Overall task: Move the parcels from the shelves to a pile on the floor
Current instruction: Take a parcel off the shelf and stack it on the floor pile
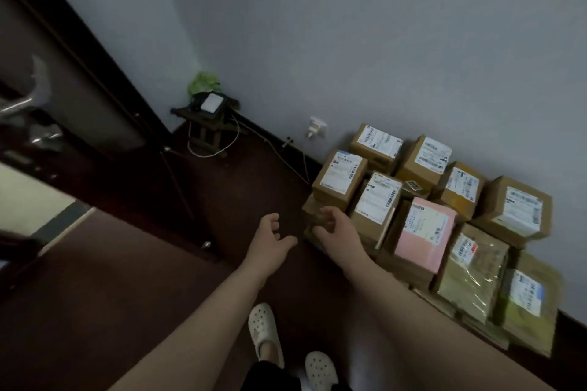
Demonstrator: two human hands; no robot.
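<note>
A pile of several cardboard parcels (422, 200) with white labels lies on the dark floor against the grey wall at the right. Among them are a pink parcel (424, 232) and a plastic-wrapped parcel (473, 267). My left hand (270, 243) hovers over the floor just left of the pile, fingers loosely curled, holding nothing. My right hand (336, 228) hangs at the pile's near left corner, fingers relaxed and empty, close to a low brown box (313, 214). No shelves are in view.
A small dark wooden stool (209, 124) with a device and green bag stands in the corner, white cable trailing on the floor. A wall socket with a plug (316, 128) is near it. A dark door (79, 79) is at the left. My white clogs (265, 330) stand below.
</note>
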